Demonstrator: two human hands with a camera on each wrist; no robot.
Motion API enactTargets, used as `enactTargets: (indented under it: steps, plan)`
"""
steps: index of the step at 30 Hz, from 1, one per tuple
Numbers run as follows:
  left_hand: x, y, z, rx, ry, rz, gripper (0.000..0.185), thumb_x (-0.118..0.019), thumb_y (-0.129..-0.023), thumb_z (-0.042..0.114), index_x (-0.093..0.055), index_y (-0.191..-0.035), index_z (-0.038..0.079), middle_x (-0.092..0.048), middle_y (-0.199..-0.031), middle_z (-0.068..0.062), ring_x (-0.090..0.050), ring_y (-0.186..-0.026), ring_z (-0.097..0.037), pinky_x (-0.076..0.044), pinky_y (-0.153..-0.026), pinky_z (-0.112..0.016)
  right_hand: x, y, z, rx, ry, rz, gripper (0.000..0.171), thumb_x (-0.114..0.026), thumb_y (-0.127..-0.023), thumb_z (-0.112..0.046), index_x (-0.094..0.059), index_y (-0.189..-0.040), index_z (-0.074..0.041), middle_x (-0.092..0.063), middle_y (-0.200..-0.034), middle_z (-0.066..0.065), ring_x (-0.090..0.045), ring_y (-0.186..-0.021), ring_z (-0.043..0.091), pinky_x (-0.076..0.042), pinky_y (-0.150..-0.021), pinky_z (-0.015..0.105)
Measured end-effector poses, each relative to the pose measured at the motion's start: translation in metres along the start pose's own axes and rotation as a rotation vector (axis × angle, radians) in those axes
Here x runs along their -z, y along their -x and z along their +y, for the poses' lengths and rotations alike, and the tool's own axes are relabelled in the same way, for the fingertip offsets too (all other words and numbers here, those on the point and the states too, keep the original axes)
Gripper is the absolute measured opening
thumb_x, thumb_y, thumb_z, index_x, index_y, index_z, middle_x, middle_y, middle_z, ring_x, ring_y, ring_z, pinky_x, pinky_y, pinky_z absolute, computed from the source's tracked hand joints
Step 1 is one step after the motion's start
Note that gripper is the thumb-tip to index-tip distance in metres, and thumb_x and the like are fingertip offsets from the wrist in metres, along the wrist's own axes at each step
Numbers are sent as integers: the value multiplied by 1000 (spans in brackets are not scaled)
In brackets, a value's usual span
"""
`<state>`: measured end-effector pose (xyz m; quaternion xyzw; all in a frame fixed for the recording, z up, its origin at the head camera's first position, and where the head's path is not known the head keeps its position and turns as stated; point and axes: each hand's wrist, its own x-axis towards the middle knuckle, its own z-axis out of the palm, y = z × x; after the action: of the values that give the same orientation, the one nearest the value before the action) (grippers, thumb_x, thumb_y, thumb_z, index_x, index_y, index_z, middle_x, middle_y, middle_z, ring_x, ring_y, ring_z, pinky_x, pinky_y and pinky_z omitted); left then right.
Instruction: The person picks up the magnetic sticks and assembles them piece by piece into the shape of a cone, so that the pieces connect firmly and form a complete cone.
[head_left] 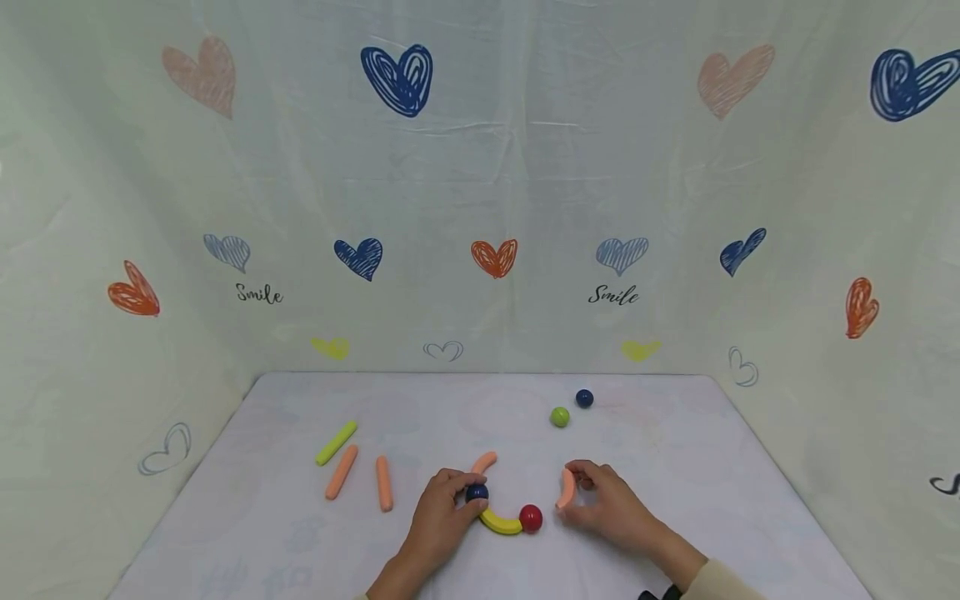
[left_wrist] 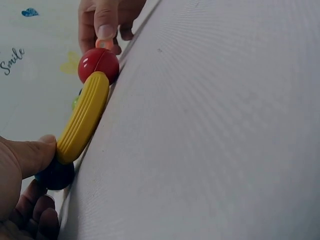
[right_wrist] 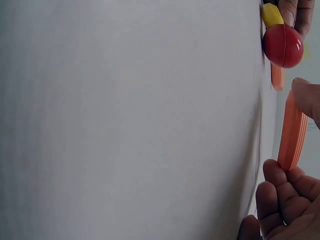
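Near the front edge of the table, the left hand has its fingers curled on a dark blue ball, and the thumb lies against the near end of the yellow curved piece. This yellow piece touches the blue ball at one end and a red ball at the other end, so the three make one short chain at the middle of the front edge. Just to the right of the red ball, the right hand pinches an orange curved piece between thumb and fingers; the piece stands near the red ball but is apart from it.

A second orange curved piece lies just behind the blue ball. More to the left side of the table there are two straight orange sticks side by side, and a green stick behind them. Toward the far edge, right of the middle, a green ball and another dark blue ball lie near each other. Behind the table hangs a pale cloth with hearts.
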<state>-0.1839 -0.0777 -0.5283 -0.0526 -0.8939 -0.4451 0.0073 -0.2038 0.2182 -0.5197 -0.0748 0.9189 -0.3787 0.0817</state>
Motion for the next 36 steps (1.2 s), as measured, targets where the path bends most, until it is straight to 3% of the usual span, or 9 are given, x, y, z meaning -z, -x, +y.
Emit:
enactTargets:
  steps: [5,13,31,36]
  plan:
    - [0,0,-1,-10,10,5,29,-83,-92,23,-78,-120,21,-61,-113,2,-54,-101,-13,-47,-83,-26,-7,1,-7,55,34,-21,72,-90,-81,-46,-63,-138,-11,-65,-122,-2,-57,-114,17,-51,-101,47]
    - [0,0,-2,-23,20,4,28,-82,-93,22,-78,-120,21,-61,-113,3,-54,-102,-13,-46,-83,-25,-13,-2,-9,108,76,-20,74,-89,-81,-49,-63,-137,-9,-67,-121,-3,-57,-111,16,-51,-97,46]
    - [-1,0,1,3,-12,2,29,-84,-91,21,-78,-119,19,-59,-108,4,-52,-96,-14,-47,-79,-25,-13,-3,-14,98,101,-39,73,-88,-84,-46,-62,-143,-10,-67,-121,-6,-56,-111,14,-53,-97,45]
    - [-2,1,3,35,-29,-10,31,-86,-88,23,-78,-118,22,-60,-107,6,-54,-99,-13,-52,-86,-31,-13,-2,-15,93,77,-49,70,-86,-87,-43,-62,-145,-13,-68,-125,-7,-56,-113,15,-53,-98,46]
